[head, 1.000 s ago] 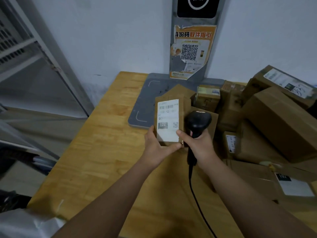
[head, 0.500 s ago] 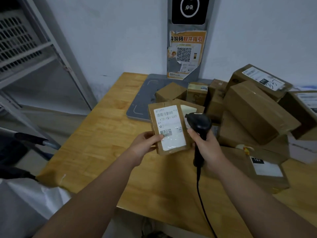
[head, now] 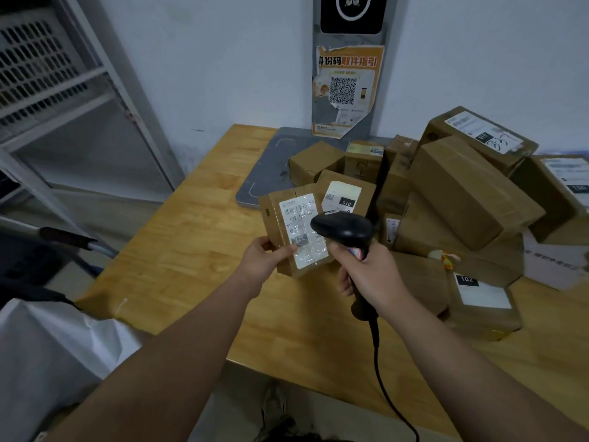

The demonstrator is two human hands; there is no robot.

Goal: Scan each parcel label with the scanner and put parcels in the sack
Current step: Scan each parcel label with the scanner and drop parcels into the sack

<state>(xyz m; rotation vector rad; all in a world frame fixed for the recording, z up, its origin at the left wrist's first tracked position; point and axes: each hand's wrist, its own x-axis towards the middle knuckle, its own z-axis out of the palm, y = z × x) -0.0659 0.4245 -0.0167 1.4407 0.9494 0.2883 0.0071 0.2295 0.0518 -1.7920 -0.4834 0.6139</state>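
A small brown cardboard parcel [head: 280, 224] with a white label [head: 302, 229] facing me is pinched at its lower left edge by my left hand [head: 263, 260], above the wooden table [head: 197, 250]. The black corded scanner [head: 342, 229] is gripped by its handle in my right hand [head: 366, 272], its head in front of the label's right side. The white sack [head: 47, 355] lies at the lower left, below the table's edge.
A pile of several brown parcels [head: 462, 193] fills the table's right half, with a flat one marked 102 [head: 481, 298] in front. A grey pad [head: 271, 173] and a post with a QR poster [head: 345, 90] stand at the back. Metal shelving [head: 63, 90] rises on the left.
The parcel has come nearer to me and tilted left. The scanner's head has moved left over the label's right side. The view has drawn back, showing more of the sack.
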